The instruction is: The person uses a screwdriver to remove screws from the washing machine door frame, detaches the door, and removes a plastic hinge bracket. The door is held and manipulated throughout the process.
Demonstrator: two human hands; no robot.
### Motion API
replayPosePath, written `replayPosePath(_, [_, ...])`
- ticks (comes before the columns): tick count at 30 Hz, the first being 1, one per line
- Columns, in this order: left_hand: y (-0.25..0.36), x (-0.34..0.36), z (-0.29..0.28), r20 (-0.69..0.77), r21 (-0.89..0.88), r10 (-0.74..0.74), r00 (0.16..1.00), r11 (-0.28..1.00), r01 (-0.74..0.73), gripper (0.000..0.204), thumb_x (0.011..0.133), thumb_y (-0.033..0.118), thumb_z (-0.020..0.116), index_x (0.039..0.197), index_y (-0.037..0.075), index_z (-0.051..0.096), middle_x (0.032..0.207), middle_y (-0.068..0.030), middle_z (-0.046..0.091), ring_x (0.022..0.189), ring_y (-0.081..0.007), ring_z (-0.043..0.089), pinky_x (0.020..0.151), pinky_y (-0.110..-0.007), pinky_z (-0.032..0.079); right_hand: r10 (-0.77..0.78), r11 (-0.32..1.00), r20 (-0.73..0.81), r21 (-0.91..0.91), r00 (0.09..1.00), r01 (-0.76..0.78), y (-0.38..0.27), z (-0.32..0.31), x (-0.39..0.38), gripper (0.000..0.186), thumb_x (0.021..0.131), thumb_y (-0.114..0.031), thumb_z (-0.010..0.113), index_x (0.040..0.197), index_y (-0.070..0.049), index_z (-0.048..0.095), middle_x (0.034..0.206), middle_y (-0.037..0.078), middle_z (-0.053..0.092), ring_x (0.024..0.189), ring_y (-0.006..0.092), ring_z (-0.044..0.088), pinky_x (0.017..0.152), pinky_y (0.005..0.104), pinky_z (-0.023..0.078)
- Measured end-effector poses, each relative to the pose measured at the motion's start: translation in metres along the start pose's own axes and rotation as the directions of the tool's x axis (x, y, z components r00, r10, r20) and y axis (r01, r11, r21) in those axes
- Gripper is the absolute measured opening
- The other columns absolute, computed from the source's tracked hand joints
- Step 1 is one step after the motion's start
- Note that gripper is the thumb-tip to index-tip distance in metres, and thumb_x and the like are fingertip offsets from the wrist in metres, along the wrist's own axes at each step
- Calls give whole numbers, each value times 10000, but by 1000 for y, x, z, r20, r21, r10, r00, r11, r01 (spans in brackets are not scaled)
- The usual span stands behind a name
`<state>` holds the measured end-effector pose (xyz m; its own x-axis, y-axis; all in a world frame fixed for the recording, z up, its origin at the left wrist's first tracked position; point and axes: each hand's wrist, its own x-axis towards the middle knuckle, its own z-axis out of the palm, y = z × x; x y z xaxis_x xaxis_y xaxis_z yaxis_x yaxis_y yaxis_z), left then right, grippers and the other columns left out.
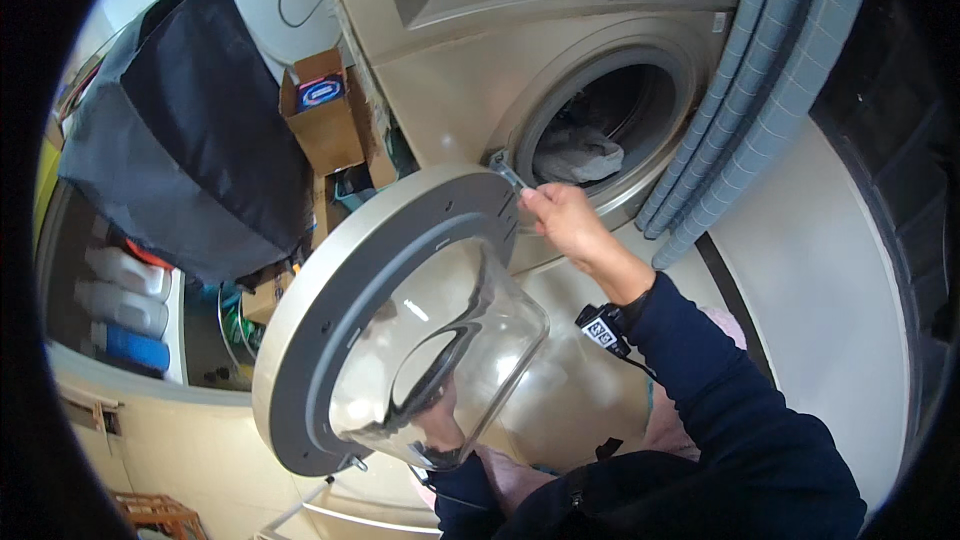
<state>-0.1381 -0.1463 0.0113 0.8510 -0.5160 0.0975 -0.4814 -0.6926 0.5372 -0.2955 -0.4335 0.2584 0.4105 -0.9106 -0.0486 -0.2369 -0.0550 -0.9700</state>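
Observation:
A washing machine door (300,330), with a grey inner ring and clear glass bowl, stands swung out from the beige washer (440,110). Near its hinge (500,160), my right hand (560,215) pinches a slim silvery piece (515,176); whether that is a tool or part of the hinge I cannot tell. My left hand (440,410) shows through the glass, behind the door at its lower part and apparently supporting it, its fingers partly hidden. Inside the round drum opening lies pale grey cloth (575,155).
Left of the washer are a dark covered bundle (180,130), cardboard boxes (320,130) and a low shelf with several bottles (130,310). Blue checked curtain folds (740,140) hang at the right beside a pale wall (820,280). A wooden rack (150,515) sits at lower left.

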Motion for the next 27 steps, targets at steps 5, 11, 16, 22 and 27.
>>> replayPosePath(5, [-29, 1, 27, -99, -623, 29, 995, 778, -84, 494, 806, 487, 714, 1127, 112, 698, 1123, -107, 688, 1030, -324, 646, 901, -435, 502, 155, 391, 592, 698, 791, -600, 23, -8, 2, 325, 1002, -380, 497, 982, -66, 580, 542, -33, 412, 358, 104, 302, 411, 250, 252])
replayPosePath(11, [-45, 21, 17, 254, -949, -149, 956, -228, 217, 529, 892, 417, 625, 1255, 33, 595, 1289, -139, 598, 1203, -356, 527, 1057, -585, 346, 228, 94, 668, 709, 708, -699, 16, -5, 3, 302, 990, -405, 520, 973, -106, 545, 544, -65, 362, 368, 68, 241, 387, 241, 179])
replayPosePath(16, [-33, 40, 9, 663, -528, -233, 712, -820, 223, 508, 929, 349, 580, 1293, -5, 550, 1365, -147, 540, 1287, -380, 443, 1138, -610, 257, 334, 774, 230, 486, 914, -405, 0, 4, 2, 262, 910, -277, 629, 879, -28, 556, 612, 35, 493, 444, 127, 423, 421, 288, 333])
replayPosePath(22, [-63, 42, 36, 399, -827, -7, 917, -435, 356, 554, 928, 403, 576, 1331, 25, 537, 1391, -131, 527, 1312, -364, 433, 1153, -563, 240, 53, 998, -112, -25, 992, -56, 1, 16, 2, 304, 930, -275, 614, 818, 6, 583, 664, 65, 540, 595, 158, 500, 511, 342, 370])
replayPosePath(27, [-74, 51, 32, 73, -545, 287, 955, 813, -203, 578, 945, 473, 541, 1326, 39, 553, 1370, -136, 549, 1293, -338, 473, 1125, -429, 309, 269, 893, 107, 343, 957, -290, -2, 13, -1, 233, 946, -251, 600, 862, -34, 580, 601, -23, 437, 457, 71, 357, 403, 254, 244])
